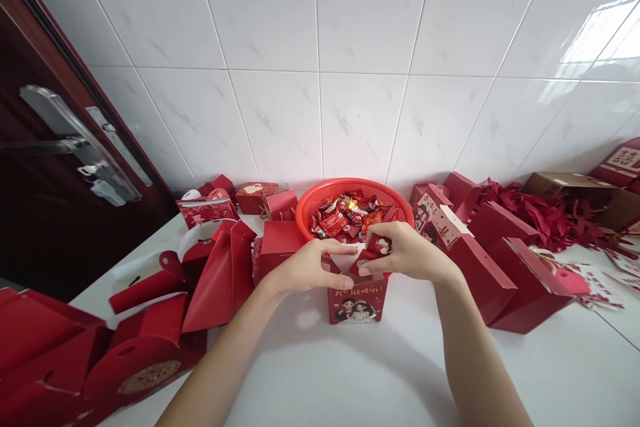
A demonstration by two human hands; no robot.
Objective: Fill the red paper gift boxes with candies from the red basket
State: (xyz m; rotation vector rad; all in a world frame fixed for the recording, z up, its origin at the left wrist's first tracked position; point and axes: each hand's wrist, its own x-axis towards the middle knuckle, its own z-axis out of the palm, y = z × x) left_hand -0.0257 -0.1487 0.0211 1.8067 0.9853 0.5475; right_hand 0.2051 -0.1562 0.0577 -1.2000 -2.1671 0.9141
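A small red gift box [357,303] printed with a cartoon bride and groom stands upright in front of me, its top open. My left hand [307,268] grips its left upper side, thumb on the front face. Over the opening, my right hand [413,250] pinches red-wrapped candy [381,244]; how many pieces it holds is partly hidden by the fingers. Just behind the box sits a red plastic basket [303,213] filled with wrapped candies [334,221], mostly red.
Several red boxes and bags [223,273] crowd the left side of the white table [320,373]. More red bags [530,287] stand on the right, with red ribbon [545,213] and a cardboard box [570,187] beyond. A tiled wall [365,120] closes the back; a dark door [55,167] is at left.
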